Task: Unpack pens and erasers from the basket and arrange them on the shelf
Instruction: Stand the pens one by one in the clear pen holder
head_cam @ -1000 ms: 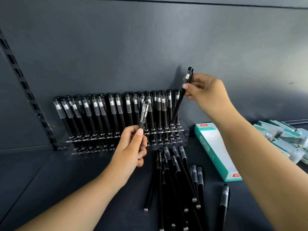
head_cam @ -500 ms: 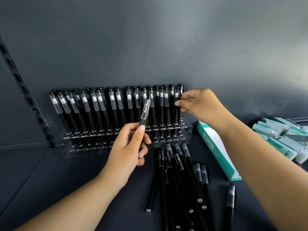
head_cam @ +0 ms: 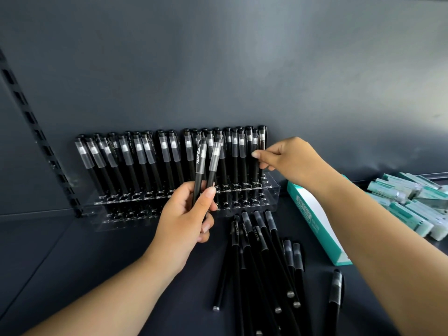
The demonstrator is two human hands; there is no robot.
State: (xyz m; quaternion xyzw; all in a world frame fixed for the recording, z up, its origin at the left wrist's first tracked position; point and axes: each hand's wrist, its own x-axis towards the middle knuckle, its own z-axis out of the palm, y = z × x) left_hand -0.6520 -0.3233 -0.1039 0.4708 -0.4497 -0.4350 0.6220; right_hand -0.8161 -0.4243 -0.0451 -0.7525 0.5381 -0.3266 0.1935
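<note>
2 pens (head_cam: 204, 166) in left grip (head_cam: 186, 214); right grip (head_cam: 291, 161) at rack edge (head_cam: 271, 187).

Matt black pens (head_cam: 252, 260) with clear plastic caps; glossy transparent acrylic rack (head_cam: 271, 190).

Your left hand (head_cam: 186, 214): grips two pens (head_cam: 204, 170) upright.
Your right hand (head_cam: 291, 161): pinches a racked pen (head_cam: 255, 163).
Shelf (head_cam: 97, 251): loose pens (head_cam: 261, 263) lie beside the rack (head_cam: 271, 190).
</note>
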